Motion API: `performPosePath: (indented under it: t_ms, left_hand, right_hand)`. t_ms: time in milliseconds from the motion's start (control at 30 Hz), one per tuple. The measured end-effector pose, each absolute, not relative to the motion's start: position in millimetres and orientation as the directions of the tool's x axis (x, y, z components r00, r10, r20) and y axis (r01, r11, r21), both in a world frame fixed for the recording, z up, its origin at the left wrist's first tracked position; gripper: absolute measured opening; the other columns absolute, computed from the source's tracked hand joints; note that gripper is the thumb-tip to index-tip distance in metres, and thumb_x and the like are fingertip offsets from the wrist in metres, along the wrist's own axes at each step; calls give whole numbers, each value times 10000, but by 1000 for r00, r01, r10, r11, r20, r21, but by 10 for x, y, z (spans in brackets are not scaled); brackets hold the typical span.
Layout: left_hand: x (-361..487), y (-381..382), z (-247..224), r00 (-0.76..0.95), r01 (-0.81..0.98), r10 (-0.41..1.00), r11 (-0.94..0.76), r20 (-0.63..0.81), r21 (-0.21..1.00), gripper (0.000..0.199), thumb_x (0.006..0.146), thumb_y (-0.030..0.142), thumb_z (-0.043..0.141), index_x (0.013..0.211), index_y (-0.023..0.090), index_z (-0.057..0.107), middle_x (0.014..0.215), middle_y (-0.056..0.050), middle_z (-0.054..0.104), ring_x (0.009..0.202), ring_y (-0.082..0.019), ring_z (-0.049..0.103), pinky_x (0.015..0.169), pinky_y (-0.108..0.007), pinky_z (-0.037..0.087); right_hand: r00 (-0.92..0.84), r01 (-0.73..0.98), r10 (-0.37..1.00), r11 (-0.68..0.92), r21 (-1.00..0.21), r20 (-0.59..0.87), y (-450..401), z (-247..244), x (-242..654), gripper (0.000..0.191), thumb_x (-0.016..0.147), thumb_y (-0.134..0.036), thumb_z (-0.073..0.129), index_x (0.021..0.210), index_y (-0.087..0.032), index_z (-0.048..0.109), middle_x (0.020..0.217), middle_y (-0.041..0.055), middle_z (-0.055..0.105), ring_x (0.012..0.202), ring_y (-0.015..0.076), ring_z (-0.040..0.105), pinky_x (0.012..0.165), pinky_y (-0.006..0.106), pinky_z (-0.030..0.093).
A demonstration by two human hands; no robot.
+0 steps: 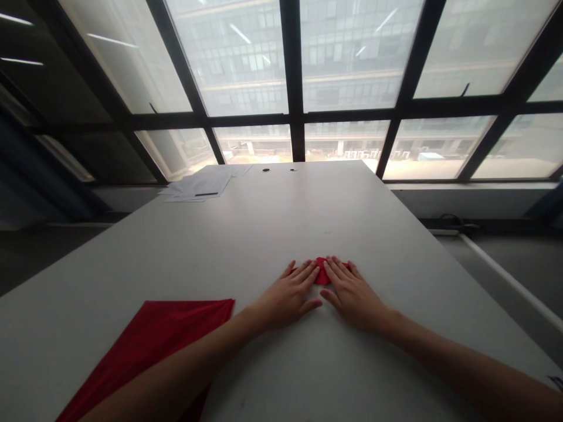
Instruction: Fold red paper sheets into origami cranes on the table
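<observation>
A small red piece (322, 272), which looks like thin cloth or paper, lies flat on the white table (281, 228). My left hand (290, 296) rests on its left part with the fingers stretched out flat. On its right part lies my right hand (352, 293), fingers also extended and flat. The middle of the red piece shows between the fingertips, and small bits of it stick out at both sides. Most of it is hidden under my fingers. A larger folded red sheet (167, 328) lies at the lower left, partly covered by my left forearm.
A stack of white papers (197, 183) with a dark pen-like strip (206, 194) on it sits at the table's far left. Two small round dark spots mark the far edge. Large windows (250, 58) stand behind the table. A white pipe (510, 278) runs along the floor at right.
</observation>
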State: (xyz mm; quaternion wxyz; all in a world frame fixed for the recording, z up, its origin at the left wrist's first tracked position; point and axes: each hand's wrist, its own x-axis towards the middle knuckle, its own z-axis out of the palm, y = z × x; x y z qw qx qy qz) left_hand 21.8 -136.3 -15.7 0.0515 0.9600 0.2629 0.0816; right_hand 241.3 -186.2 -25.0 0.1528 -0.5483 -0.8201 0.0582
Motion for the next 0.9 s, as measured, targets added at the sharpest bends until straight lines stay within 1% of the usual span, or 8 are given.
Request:
performPosePath:
  t_ms: [100,200,367,500,600,733,800,900]
  left_hand:
    - [231,-1357,-145,824,512,543,-836,163,196,620,1020,490,368,1554,210,222,1594,-106,280,1481,-235,247,1218,-462,163]
    - [244,-1339,-119,797,503,555,-829,240,246,462,1031,357,403,1479,243,403,1521,-83,434,1421,-222,375,1206,-459,213]
    - [247,-1285,-89,737,475,570,-819,364,320,249,981,255,533,1160,294,702,1182,-57,671,1095,-200,611,1018,-380,440]
    - [239,-1243,-96,724,470,580,-811,374,349,207,969,264,564,1084,292,733,1033,-50,704,964,-194,629,923,-350,461]
    - [246,-1221,-93,709,475,595,-800,379,367,196,975,278,555,1058,265,733,1004,-51,719,937,-198,630,907,-344,456]
    - [270,-1195,-94,673,493,630,-772,388,401,226,991,268,518,1104,252,712,956,-51,723,888,-198,623,859,-330,472]
    - [278,-1185,-99,663,493,637,-767,394,410,244,988,236,513,1146,256,699,957,-49,719,892,-197,620,854,-329,481]
    - [286,-1198,-96,690,493,609,-792,392,361,290,971,188,520,1159,308,704,977,-38,704,909,-187,623,883,-336,489]
  right_hand:
    - [-353,883,920,387,-266,168,-1858,-275,2419,706,996,-562,328,1535,-109,283,1585,172,261,1486,289,218,1196,533,192]
    - [-349,874,921,387,-295,173,-1830,-260,2445,633,1016,-504,312,1530,-136,306,1576,155,297,1479,268,248,1195,523,201]
    - [-320,861,927,372,-348,198,-1801,-248,2452,510,1035,-342,295,1505,-159,371,1552,130,363,1467,248,285,1192,513,216]
    - [-326,846,908,404,-346,263,-1796,-223,2451,476,992,-393,454,1427,-205,498,1515,130,436,1445,284,332,1171,562,234]
    - [-308,836,889,423,-349,338,-1767,-190,2462,309,963,-380,532,1226,-298,671,1418,61,566,1383,292,424,1147,570,267]
    - [-236,804,878,417,-423,417,-1690,-150,2477,197,948,-278,558,967,-275,754,1151,51,707,1116,242,603,1042,456,410]
    - [-190,795,886,392,-463,424,-1650,-138,2478,157,926,-250,584,960,-241,737,1062,64,715,1019,230,617,955,408,465]
    - [-185,792,881,396,-465,435,-1610,-139,2471,204,894,-203,604,1072,-234,699,1082,69,692,1037,232,593,921,386,476]
